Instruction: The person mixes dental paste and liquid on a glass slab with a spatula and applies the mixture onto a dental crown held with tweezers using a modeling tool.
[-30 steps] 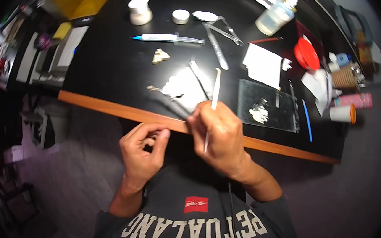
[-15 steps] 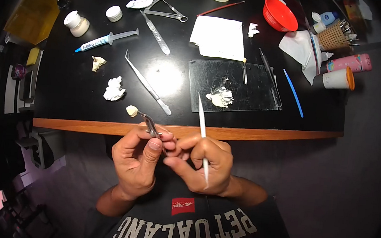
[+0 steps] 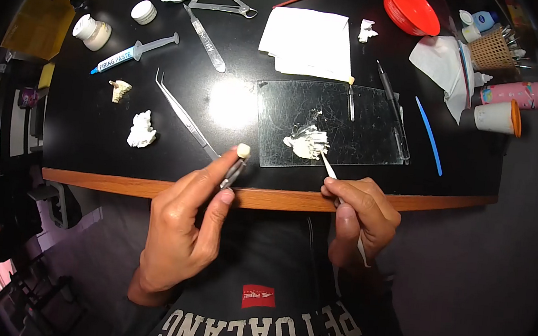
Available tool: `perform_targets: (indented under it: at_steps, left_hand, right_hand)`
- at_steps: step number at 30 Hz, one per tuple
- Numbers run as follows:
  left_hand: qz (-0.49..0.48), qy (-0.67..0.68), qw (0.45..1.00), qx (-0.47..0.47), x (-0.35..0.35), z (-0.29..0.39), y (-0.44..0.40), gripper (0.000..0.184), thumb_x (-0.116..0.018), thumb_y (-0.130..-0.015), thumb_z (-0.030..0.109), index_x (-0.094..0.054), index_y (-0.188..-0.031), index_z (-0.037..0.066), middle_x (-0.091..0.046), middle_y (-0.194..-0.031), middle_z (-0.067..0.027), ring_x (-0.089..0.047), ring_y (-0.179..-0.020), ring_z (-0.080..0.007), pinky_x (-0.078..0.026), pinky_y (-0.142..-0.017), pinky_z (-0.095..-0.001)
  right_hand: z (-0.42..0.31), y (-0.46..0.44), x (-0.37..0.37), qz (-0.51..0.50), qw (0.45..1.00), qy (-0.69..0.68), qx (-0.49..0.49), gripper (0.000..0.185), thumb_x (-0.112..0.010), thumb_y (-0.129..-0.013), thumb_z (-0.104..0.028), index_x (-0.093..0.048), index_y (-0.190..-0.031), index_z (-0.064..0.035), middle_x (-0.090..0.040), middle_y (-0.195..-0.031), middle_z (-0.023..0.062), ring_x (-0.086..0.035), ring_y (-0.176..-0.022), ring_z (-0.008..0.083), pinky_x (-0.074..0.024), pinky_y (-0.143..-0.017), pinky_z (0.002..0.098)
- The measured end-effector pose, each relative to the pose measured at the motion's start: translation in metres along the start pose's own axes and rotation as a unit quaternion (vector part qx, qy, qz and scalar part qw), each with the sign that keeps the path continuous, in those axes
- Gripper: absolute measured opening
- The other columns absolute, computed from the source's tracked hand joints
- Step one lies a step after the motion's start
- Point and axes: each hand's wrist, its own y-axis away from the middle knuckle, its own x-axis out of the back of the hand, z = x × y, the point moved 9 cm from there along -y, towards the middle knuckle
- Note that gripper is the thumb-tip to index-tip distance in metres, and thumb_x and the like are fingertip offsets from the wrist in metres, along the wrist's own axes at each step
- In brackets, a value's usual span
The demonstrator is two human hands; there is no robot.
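My left hand is closed on a small metal clamp, its index finger stretched along it. At the clamp's upper end sits a cream tooth-shaped crown, close to that fingertip. With thumb and fingers, my right hand grips a slim white modelling tool. The tool's upper tip touches the right edge of a smeared cream paste. This paste lies on a scratched glass slab, where a short metal-handled piece with a cream top also rests.
Bent tweezers, a white lump and a tooth model piece lie left. Behind are a firing paste syringe, jars, a caliper and paper sheets. A blue tool and red bowl are right.
My hands have moved apart. The right one carried the white tool forward and right to the paste. The left one brought the clamp and crown to the right, its index finger now extended.
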Motion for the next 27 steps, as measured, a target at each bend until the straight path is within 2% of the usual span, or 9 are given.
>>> perform_targets:
  at_steps: [1, 2, 7, 10, 13, 19, 27]
  left_hand:
    - [-0.003, -0.006, 1.000, -0.029, -0.002, 0.003, 0.000, 0.049, -0.074, -0.101, -0.001, -0.066, -0.149, -0.003, -0.071, -0.088, -0.0120, -0.062, -0.070, -0.0162, -0.051, -0.067, -0.0315]
    - [-0.024, -0.005, 1.000, 0.019, -0.002, 0.003, -0.001, 0.050, -0.077, -0.098, -0.002, -0.069, -0.147, 0.000, -0.070, -0.085, -0.0126, -0.062, -0.067, -0.0189, -0.051, -0.065, -0.0347]
    - [-0.010, -0.028, 1.000, 0.002, -0.001, 0.001, 0.001, 0.049, -0.078, -0.098, 0.001, -0.070, -0.146, 0.002, -0.066, -0.080, -0.0118, -0.058, -0.063, -0.0208, -0.049, -0.062, -0.0346]
    - [-0.021, -0.036, 0.999, 0.015, 0.000, 0.000, 0.001, 0.047, -0.077, -0.099, 0.003, -0.070, -0.146, 0.002, -0.062, -0.076, -0.0113, -0.056, -0.060, -0.0222, -0.047, -0.060, -0.0355]
    - [-0.040, -0.037, 0.998, 0.033, 0.000, -0.004, 0.001, 0.047, -0.077, -0.100, 0.004, -0.070, -0.147, 0.003, -0.057, -0.072, -0.0109, -0.053, -0.057, -0.0228, -0.046, -0.059, -0.0373]
    - [-0.053, -0.046, 0.997, 0.032, -0.002, -0.004, 0.001, 0.048, -0.078, -0.099, 0.006, -0.071, -0.146, 0.005, -0.051, -0.069, -0.0099, -0.049, -0.055, -0.0222, -0.044, -0.057, -0.0387]
    - [-0.045, -0.040, 0.998, 0.030, -0.002, -0.004, 0.002, 0.047, -0.079, -0.098, 0.006, -0.072, -0.145, 0.005, -0.051, -0.069, -0.0092, -0.048, -0.054, -0.0215, -0.043, -0.055, -0.0388]
  right_hand:
    - [0.002, 0.001, -0.001, -0.011, 1.000, 0.001, -0.019, 0.026, -0.063, -0.093, -0.003, -0.075, -0.114, 0.0076, -0.079, -0.090, 0.0167, -0.073, -0.073, 0.0233, -0.0568, -0.068, 0.0341]
    - [0.004, 0.002, -0.001, -0.008, 0.999, -0.011, -0.032, 0.027, -0.063, -0.093, -0.003, -0.075, -0.115, 0.0074, -0.079, -0.090, 0.0163, -0.073, -0.072, 0.0234, -0.0567, -0.067, 0.0338]
    - [0.009, 0.004, -0.002, 0.013, 0.991, -0.046, -0.126, 0.025, -0.064, -0.093, -0.003, -0.072, -0.115, 0.0053, -0.080, -0.089, 0.0141, -0.072, -0.070, 0.0217, -0.0548, -0.062, 0.0318]
    - [0.014, 0.011, -0.001, 0.034, 0.996, -0.060, -0.062, 0.023, -0.065, -0.091, 0.000, -0.070, -0.112, 0.0033, -0.078, -0.086, 0.0128, -0.069, -0.066, 0.0198, -0.0531, -0.059, 0.0308]
    - [0.000, 0.002, 0.000, 0.034, 0.999, -0.001, 0.037, 0.018, -0.067, -0.087, 0.003, -0.070, -0.105, 0.0015, -0.076, -0.083, 0.0114, -0.067, -0.064, 0.0187, -0.0523, -0.058, 0.0306]
    - [-0.003, 0.001, -0.003, 0.029, 0.998, 0.051, 0.036, 0.017, -0.070, -0.083, 0.006, -0.074, -0.098, -0.0003, -0.073, -0.080, 0.0104, -0.067, -0.064, 0.0195, -0.0522, -0.057, 0.0308]
    - [-0.004, -0.001, -0.005, 0.019, 0.998, 0.053, 0.028, 0.018, -0.073, -0.084, 0.005, -0.075, -0.100, -0.0013, -0.074, -0.083, 0.0106, -0.069, -0.067, 0.0207, -0.0550, -0.058, 0.0314]
